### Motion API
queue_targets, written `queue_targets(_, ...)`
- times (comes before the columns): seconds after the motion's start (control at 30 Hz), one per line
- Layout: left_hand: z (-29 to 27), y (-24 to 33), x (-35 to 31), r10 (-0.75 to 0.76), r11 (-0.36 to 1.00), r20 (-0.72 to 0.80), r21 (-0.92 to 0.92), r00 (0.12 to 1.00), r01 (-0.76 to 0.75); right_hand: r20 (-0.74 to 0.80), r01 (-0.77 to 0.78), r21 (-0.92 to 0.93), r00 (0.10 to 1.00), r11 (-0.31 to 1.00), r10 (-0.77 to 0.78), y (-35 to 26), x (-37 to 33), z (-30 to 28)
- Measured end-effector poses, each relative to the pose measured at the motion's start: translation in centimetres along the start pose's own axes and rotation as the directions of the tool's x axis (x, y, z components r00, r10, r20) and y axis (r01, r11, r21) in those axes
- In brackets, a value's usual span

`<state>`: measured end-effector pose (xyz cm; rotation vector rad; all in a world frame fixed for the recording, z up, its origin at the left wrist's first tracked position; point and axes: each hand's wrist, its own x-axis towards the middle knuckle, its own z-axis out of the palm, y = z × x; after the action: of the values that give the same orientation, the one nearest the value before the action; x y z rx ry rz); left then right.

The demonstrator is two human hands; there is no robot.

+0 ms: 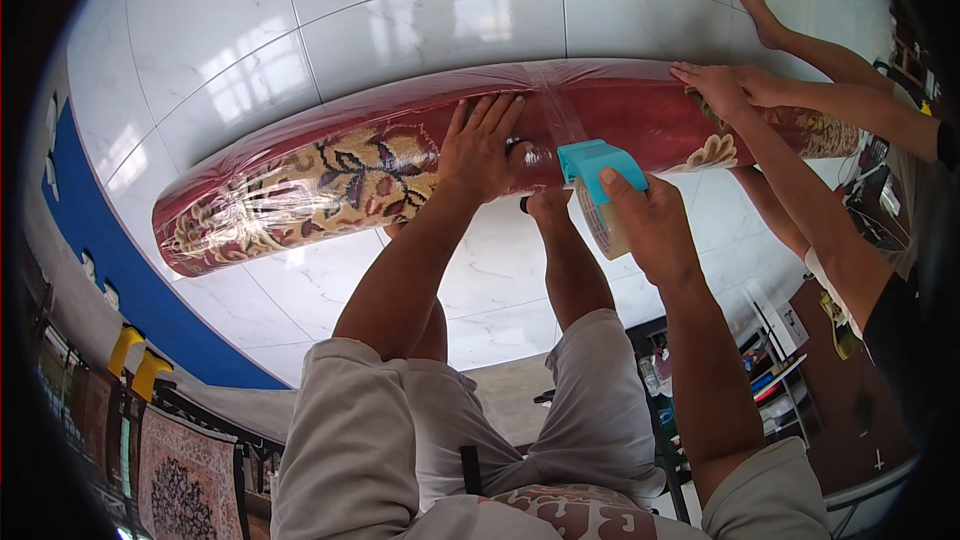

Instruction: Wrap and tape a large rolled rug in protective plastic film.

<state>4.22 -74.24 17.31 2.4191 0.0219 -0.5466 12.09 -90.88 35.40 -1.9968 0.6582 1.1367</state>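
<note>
Across the floor in front of me lies a long rolled carpet, red with a cream floral pattern and wrapped in clear plastic film. My left hand rests flat on the roll near its middle, fingers stretched out. In my right hand is a turquoise tape dispenser with a roll of tape, held against the near side of the carpet. A band of clear tape runs over the plastic just above the dispenser. Farther right, a co-worker's hands press on the roll.
White marble-look tiles make up the floor. The co-worker's bare foot is beyond the roll's right end. A blue strip runs along the left. A patterned rug hangs at lower left, and a cluttered shelf stands at lower right.
</note>
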Motion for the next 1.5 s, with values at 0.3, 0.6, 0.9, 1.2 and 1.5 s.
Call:
queue_targets(0.3,-1.1,-3.5,0.7,0.035,0.936,-0.104,-0.344,0.994,-0.069,-0.006,-0.089,-0.157,0.996,0.984,0.089,1.6,1.9,1.7)
queue_targets(0.6,-0.2,-1.3,4.2,0.678,0.73,0.208,-0.085,0.704,-0.678,0.0,-0.321,-0.019,0.947,0.947,0.321,-1.2,5.1,2.8)
queue_targets(0.9,0.4,-0.3,2.9,0.577,0.751,0.393,0.088,0.716,-0.654,0.115,-0.227,-0.749,0.88,0.622,0.46,5.8,8.5,-1.2)
queue_targets(1.2,5.3,2.6,-2.7,0.323,0.748,0.345,0.478,0.881,-0.461,0.156,-0.461,-0.118,0.866,0.88,0.475,0.6,-8.4,-3.4)
queue_targets(1.5,-0.3,-1.0,-10.1,0.483,0.864,0.327,-0.029,0.812,-0.502,0.145,-0.213,-0.092,0.963,0.973,0.225,13.7,-22.9,-0.6)
